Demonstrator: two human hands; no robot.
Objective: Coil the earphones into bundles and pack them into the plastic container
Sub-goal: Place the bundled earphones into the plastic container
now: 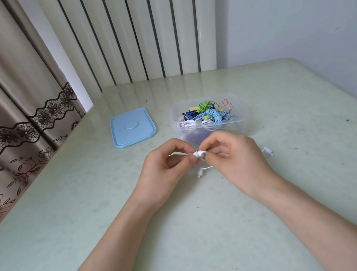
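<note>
Step in hand: coiling a white earphone into a bundle, held just above the worktop.
Left hand: the left hand has its fingers curled, thumb and fingertips pinching the left end of the small white bundle.
Right hand: the right hand is curled too, pinching the right end of the same bundle; the fingertips of the two hands nearly meet over it.
Bundle axis: the wound cord lies roughly left to right between the hands, short and compact.
Loose ends: one white earbud hangs just below the bundle on a short piece of cord; another white end piece shows just right of the right hand, on or near the worktop.
Container: the clear plastic container stands open directly beyond the hands, near them, already holding coiled earphones in blue, green, white and other colours.
Lid: the light blue lid lies flat to the left of the container, apart from it.
Key relation: the container lies straight ahead of the bundle, a little nearer the right hand, so I judge a short forward reach would drop it in.
Progress: probably late, since this earphone seems to be the only one outside the container.
</note>
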